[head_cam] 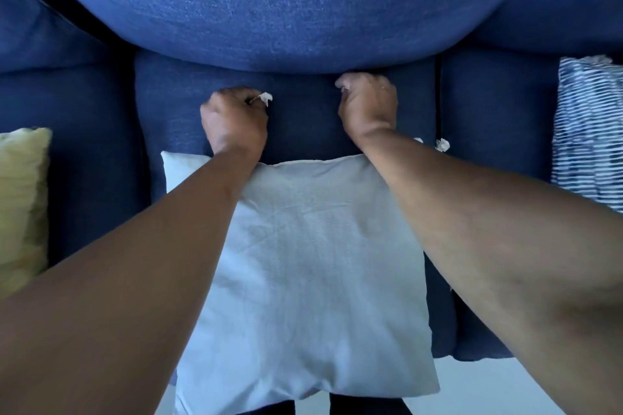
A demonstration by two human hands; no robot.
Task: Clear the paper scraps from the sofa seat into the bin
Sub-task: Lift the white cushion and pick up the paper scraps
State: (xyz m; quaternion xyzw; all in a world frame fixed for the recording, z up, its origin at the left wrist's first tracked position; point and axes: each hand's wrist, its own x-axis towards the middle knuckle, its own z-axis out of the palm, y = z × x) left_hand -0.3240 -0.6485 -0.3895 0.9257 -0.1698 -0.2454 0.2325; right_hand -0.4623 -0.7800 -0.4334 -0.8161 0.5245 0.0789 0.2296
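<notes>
Both my arms reach over a white cushion (pixel 303 263) to the back of the blue sofa seat (pixel 303 118). My left hand (pixel 234 121) is curled, and a small white paper scrap (pixel 265 98) sticks out from its fingers. My right hand (pixel 367 104) is curled at the crease under the back cushion, with a bit of white showing at its fingertips; what it holds is hidden. Another crumpled paper scrap (pixel 442 145) lies in the gap between seat cushions on the right. No bin is in view.
A yellow-green cushion (pixel 20 205) lies at the left edge. A blue-and-white striped cushion (pixel 588 131) sits at the right. The blue back cushion (pixel 296 3) bulges over the seat. Pale floor (pixel 488 387) shows below the sofa's front edge.
</notes>
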